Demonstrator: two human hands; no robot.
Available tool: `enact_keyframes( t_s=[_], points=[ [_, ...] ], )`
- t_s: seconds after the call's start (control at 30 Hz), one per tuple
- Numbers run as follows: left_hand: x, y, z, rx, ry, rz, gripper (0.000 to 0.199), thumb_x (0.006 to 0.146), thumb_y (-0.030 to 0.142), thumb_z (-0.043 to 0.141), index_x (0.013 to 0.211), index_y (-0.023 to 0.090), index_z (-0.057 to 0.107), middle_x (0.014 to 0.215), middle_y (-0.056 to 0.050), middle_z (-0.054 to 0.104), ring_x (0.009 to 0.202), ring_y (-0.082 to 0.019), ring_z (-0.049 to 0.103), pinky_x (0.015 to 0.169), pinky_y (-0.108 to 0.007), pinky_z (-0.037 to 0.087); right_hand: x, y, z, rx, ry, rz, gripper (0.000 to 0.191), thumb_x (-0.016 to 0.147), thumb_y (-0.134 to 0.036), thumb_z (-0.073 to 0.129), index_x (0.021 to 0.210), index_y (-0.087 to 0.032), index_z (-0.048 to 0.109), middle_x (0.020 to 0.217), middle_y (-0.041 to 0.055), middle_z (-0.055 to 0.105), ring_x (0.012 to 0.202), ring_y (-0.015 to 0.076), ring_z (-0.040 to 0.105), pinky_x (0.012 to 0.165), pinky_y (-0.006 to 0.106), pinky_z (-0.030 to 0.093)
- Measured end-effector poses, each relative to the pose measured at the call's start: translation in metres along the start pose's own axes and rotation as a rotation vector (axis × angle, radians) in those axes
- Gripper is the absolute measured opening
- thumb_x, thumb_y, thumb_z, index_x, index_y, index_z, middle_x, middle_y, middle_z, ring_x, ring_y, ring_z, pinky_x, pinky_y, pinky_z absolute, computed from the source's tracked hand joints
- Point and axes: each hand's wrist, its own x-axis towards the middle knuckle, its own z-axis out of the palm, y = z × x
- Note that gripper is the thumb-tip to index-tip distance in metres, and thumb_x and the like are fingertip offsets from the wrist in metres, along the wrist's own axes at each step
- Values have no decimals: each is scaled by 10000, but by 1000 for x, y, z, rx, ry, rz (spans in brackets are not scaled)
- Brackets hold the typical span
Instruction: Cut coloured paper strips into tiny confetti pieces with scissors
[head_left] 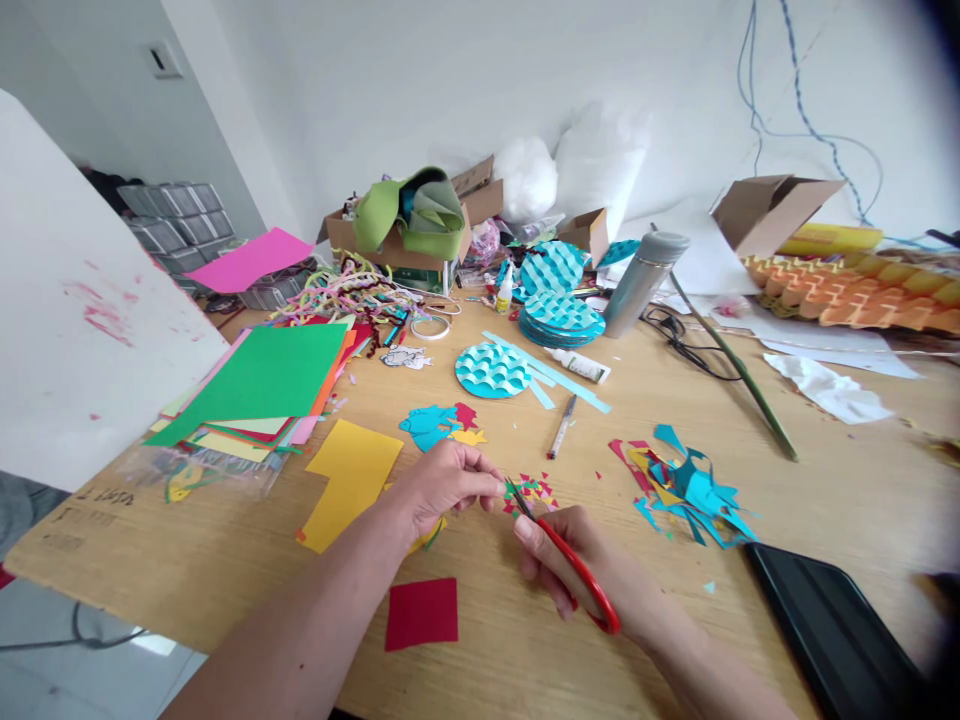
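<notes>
Red-handled metal scissors (pixel 555 538) are out over the near half of the counter (pixel 517 670), blades angled away and to the left, tips right at the edge of a little scatter of red, green and yellow paper bits (pixel 536 490). Decent bare wood between the right hand (pixel 592 550) and the big black phone-like slab (pixel 825 630), and more in front, below the scissors. Left side's tighter: a notched yellow paper sheet (pixel 352 470) sits just beside the left forearm, a dark red paper rectangle (pixel 422 613) lies between the arms, and the counter's edge cuts off at lower left.

Right fingers are wrapped round the scissors' red loops. Left hand (pixel 450 485) has thumb and forefinger pinched together by the blade tips; can't make out if there's a scrap in there, way too small.

Further out on the wood: a blue paper fish (pixel 429 427) past the left hand, a slim pen (pixel 561 428), a tangle of mostly blue paper offcuts (pixel 694 485) to the right, a round wavy turquoise disc (pixel 493 370). Behind that, stacked coloured sheets with green (pixel 270 372) on top, a silver flask (pixel 643 285), then a plain pale wall (pixel 420 80).
</notes>
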Motion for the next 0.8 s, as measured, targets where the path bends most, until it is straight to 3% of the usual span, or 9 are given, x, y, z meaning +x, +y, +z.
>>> enact_keyframes(
  t_s=[0.3, 0.8],
  points=[
    [0, 0, 0, -1, -8, -2, 96, 599, 218, 648, 651, 138, 635, 496, 22, 568, 408, -50, 349, 424, -219, 199, 1, 2, 0, 23, -1, 38, 594, 801, -707, 445, 588, -161, 543, 369, -34, 467, 306, 60, 389, 346, 174, 282],
    [0, -1, 0, 2, 1, -2, 118, 592, 234, 647, 655, 135, 633, 492, 17, 563, 417, -56, 358, 431, -217, 198, -2, -4, 0, 31, -10, 14, 616, 797, -727, 413, 580, -164, 534, 394, -10, 498, 342, 80, 439, 384, 192, 336]
  ],
)
